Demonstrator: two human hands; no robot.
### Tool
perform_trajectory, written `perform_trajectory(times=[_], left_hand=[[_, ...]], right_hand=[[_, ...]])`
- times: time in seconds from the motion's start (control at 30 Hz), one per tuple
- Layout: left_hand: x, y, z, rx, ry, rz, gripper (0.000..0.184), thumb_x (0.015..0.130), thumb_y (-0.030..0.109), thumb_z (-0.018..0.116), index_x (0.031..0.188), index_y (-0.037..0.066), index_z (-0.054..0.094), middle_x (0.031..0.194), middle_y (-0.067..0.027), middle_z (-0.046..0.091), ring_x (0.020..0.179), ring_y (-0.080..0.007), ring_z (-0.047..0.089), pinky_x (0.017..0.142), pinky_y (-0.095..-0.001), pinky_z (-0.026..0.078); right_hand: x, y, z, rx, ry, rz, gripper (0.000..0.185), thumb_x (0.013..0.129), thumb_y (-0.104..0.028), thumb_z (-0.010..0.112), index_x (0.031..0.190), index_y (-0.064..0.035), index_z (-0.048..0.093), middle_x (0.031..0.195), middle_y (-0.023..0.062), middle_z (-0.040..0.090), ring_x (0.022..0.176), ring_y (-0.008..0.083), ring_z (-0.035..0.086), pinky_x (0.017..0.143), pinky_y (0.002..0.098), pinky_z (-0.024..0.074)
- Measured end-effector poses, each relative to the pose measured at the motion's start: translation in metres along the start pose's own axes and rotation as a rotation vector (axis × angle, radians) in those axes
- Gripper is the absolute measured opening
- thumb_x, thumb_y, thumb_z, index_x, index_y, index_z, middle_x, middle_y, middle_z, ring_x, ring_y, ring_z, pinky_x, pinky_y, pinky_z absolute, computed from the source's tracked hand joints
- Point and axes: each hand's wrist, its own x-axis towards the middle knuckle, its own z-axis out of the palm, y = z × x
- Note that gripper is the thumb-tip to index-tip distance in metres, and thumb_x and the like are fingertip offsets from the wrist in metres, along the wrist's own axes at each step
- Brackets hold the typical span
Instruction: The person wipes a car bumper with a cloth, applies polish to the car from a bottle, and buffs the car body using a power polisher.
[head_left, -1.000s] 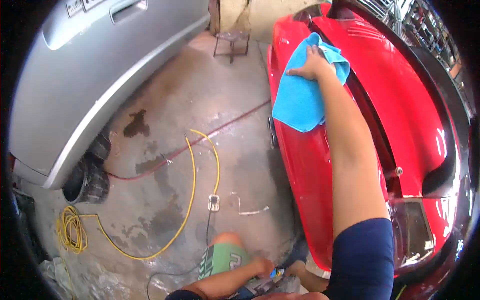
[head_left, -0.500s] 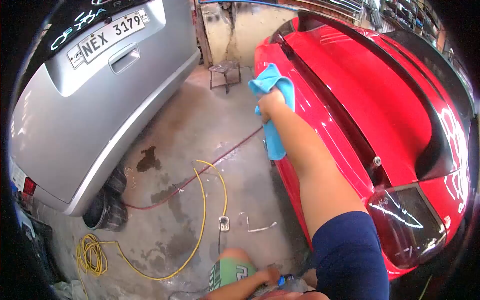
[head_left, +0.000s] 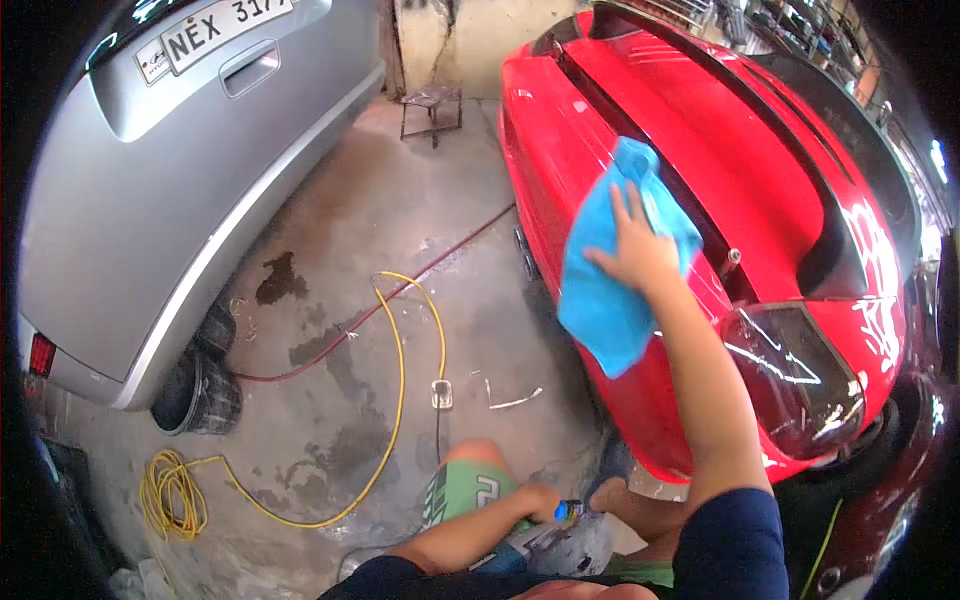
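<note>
My right hand (head_left: 640,245) lies with spread fingers on a light blue cloth (head_left: 605,310), pressing it against the red car (head_left: 560,130). The cloth hangs partly over the car's rounded edge, beside a long black gap in the bodywork. Low in the view, near my knee in green shorts, my left hand (head_left: 540,503) is closed round a bottle with a blue top (head_left: 568,511). Much of that bottle is hidden by my fingers.
A silver vehicle (head_left: 200,190) stands at the left. Across the floor run a yellow cord (head_left: 402,370), partly coiled, and a dark red hose (head_left: 440,262). A black bucket (head_left: 205,395), a small stool (head_left: 432,105) and an outlet box (head_left: 441,393) are on the floor.
My right hand has come nearer and to the right with the cloth, and its fingers have spread. The cloth now lies opened out on the red car. My left hand shows more fully.
</note>
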Motion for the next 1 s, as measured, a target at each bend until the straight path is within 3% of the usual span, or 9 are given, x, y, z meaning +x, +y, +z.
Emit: perform_trajectory(times=[0.13,0.33,0.4,0.47,0.57,0.67,0.8,0.9,1.0], left_hand=[[-0.010,0.018,-0.025,-0.069,-0.022,0.087,0.039,0.070,0.033,0.076,0.098,0.006,0.078,0.100,-0.0220,0.076,0.094,-0.0382,0.074,0.083,-0.0491,0.058],[0.016,0.035,-0.006,0.012,-0.052,0.236,0.046,0.071,0.036,0.077,0.107,0.007,0.076,0.108,-0.0210,0.076,0.099,-0.0389,0.073,0.087,-0.0485,0.058],[0.021,0.038,0.001,0.009,-0.044,0.265,0.048,0.072,0.038,0.079,0.108,0.007,0.076,0.110,-0.0212,0.076,0.101,-0.0385,0.073,0.089,-0.0483,0.058],[0.042,0.028,0.017,0.019,-0.083,0.324,0.050,0.072,0.041,0.080,0.108,0.007,0.076,0.113,-0.0217,0.075,0.104,-0.0380,0.073,0.090,-0.0481,0.058],[0.025,0.041,0.005,-0.011,-0.113,0.189,0.052,0.072,0.043,0.079,0.109,0.007,0.076,0.114,-0.0230,0.074,0.105,-0.0386,0.072,0.090,-0.0494,0.057],[0.034,0.036,0.031,0.089,-0.054,0.200,0.049,0.074,0.043,0.077,0.107,0.007,0.076,0.108,-0.0234,0.075,0.100,-0.0414,0.072,0.089,-0.0513,0.057],[0.020,0.043,0.011,0.086,-0.247,0.172,0.045,0.078,0.042,0.074,0.103,0.005,0.076,0.100,-0.0246,0.075,0.097,-0.0441,0.072,0.088,-0.0533,0.056],[0.026,0.040,0.004,0.099,-0.199,0.197,0.043,0.081,0.042,0.072,0.103,0.005,0.075,0.100,-0.0257,0.074,0.099,-0.0448,0.071,0.089,-0.0542,0.055],[0.017,0.041,-0.010,0.113,-0.143,0.086,0.046,0.084,0.042,0.070,0.113,0.007,0.073,0.106,-0.0262,0.074,0.104,-0.0457,0.070,0.091,-0.0544,0.055]], right_hand=[[-0.187,0.033,0.001,-0.271,0.211,-0.046,0.106,0.078,-0.048,0.084,0.163,-0.0129,0.032,0.172,0.0156,0.024,0.154,0.0432,0.031,0.122,0.0561,0.0324],[-0.401,0.130,0.030,-0.158,0.558,0.370,0.117,0.070,-0.060,0.088,0.160,-0.0059,0.035,0.165,0.0289,0.030,0.153,0.0522,0.025,0.124,0.0609,0.0228],[-0.399,0.127,0.054,-0.169,0.635,0.439,0.117,0.071,-0.061,0.086,0.159,-0.0018,0.036,0.163,0.0285,0.033,0.152,0.0521,0.026,0.124,0.0656,0.0160],[-0.343,0.071,0.048,-0.201,0.298,0.551,0.122,0.070,-0.055,0.087,0.165,-0.0064,0.027,0.162,0.0286,0.033,0.151,0.0517,0.026,0.123,0.0714,0.0074],[-0.237,0.026,0.044,-0.205,0.131,0.266,0.088,0.080,-0.034,0.083,0.158,-0.0226,0.043,0.159,0.0133,0.044,0.149,0.0447,0.034,0.121,0.0739,0.0142],[-0.184,0.025,0.062,-0.304,0.376,-0.010,0.084,0.087,-0.023,0.068,0.163,-0.0154,0.033,0.173,0.0155,0.020,0.158,0.0463,0.018,0.120,0.0738,0.0218],[-0.267,0.059,0.066,-0.240,0.422,-0.026,0.080,0.084,-0.034,0.069,0.158,-0.0152,0.045,0.172,0.0115,0.028,0.159,0.0385,0.024,0.123,0.0685,0.0195],[-0.353,0.118,0.080,-0.148,0.661,0.223,0.093,0.068,-0.056,0.081,0.151,-0.0230,0.056,0.166,0.0087,0.042,0.156,0.0387,0.031,0.126,0.0666,0.0075],[-0.403,0.206,0.082,-0.059,0.934,0.366,0.086,0.083,-0.064,0.070,0.148,-0.0094,0.058,0.164,0.0200,0.041,0.156,0.0444,0.028,0.125,0.0648,0.0074]])
